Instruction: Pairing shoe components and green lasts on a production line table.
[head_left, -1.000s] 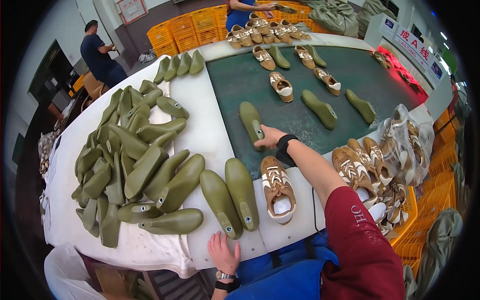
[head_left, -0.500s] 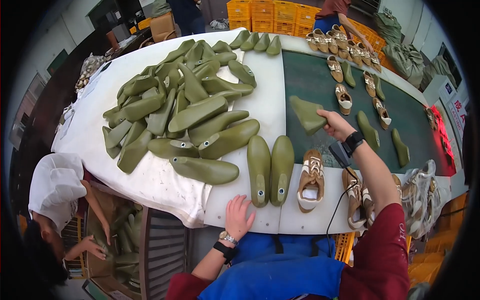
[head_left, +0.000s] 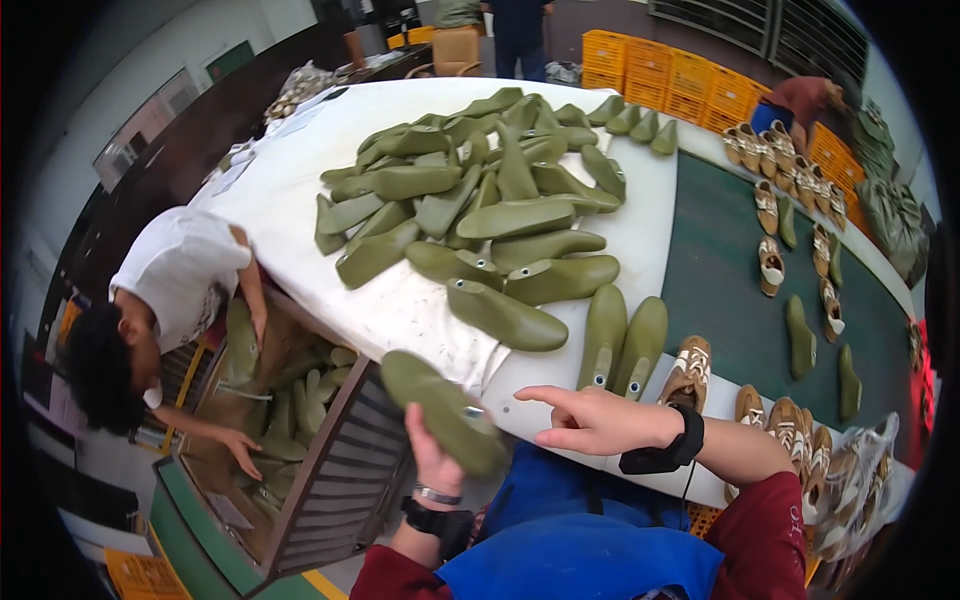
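A green shoe last (head_left: 435, 405) is gripped in my left hand (head_left: 432, 462), raised in front of the table's near edge and tilted. My right hand (head_left: 585, 415) holds nothing; its index finger stretches out to the left, toward the last, while the other fingers bend. Just beyond the right hand, a pair of green shoe lasts (head_left: 622, 345) stands side by side on the white tabletop (head_left: 625, 245). A brown sneaker with white stripes (head_left: 688, 368) sits beside them, partly behind my right wrist. Farther off lies a big pile of green lasts (head_left: 480, 200).
At left a co-worker in a white shirt (head_left: 180, 270) leans over a box of lasts (head_left: 300, 400) behind a slatted rack (head_left: 330, 480). Sneakers and lasts stand on a green belt (head_left: 720, 250) at right. Plastic-wrapped shoes (head_left: 860, 490) lie at the near right. Orange crates (head_left: 670, 75) line the back.
My right hand no longer holds a last and has come back from the belt. My left hand has left the tabletop and now holds a last. The view has swung left.
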